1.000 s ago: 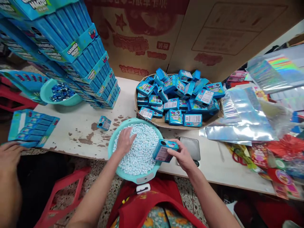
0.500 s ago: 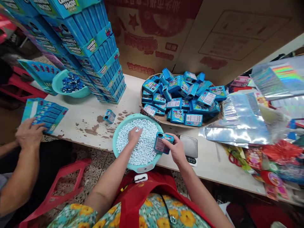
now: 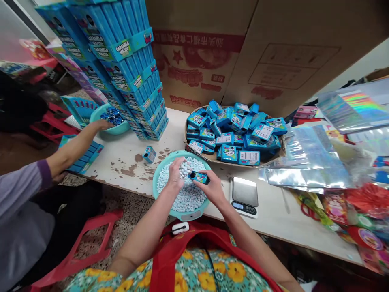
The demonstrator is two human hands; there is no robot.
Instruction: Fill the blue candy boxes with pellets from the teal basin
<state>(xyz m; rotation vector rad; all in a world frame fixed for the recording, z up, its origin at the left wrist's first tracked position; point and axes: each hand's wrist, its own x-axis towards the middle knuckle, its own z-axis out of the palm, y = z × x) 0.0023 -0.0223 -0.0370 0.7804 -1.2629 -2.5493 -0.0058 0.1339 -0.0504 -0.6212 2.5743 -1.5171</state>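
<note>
A teal basin (image 3: 162, 166) full of small pale-blue candies (image 3: 188, 198) sits at the table's near edge. Over it, my right hand (image 3: 212, 188) grips a small blue candy box (image 3: 199, 177) with its open end turned toward my left hand. My left hand (image 3: 177, 173) is cupped, fingers closed on a pinch of candies right at the box's opening. A wide basket (image 3: 273, 156) heaped with the same blue boxes (image 3: 234, 129) stands just behind the basin.
A small digital scale (image 3: 244, 196) lies right of the basin, and one loose box (image 3: 149, 154) to its left. Tall stacks of blue cartons (image 3: 127, 69) rise at the back left. A co-worker's hand (image 3: 101, 125) reaches toward a second bowl (image 3: 121, 129). Shiny bags (image 3: 310, 162) cover the right side.
My left hand rose out of the candies and met the box's opening. My right hand tilted the box toward it. The co-worker's arm stretched from the flat carton to the far bowl.
</note>
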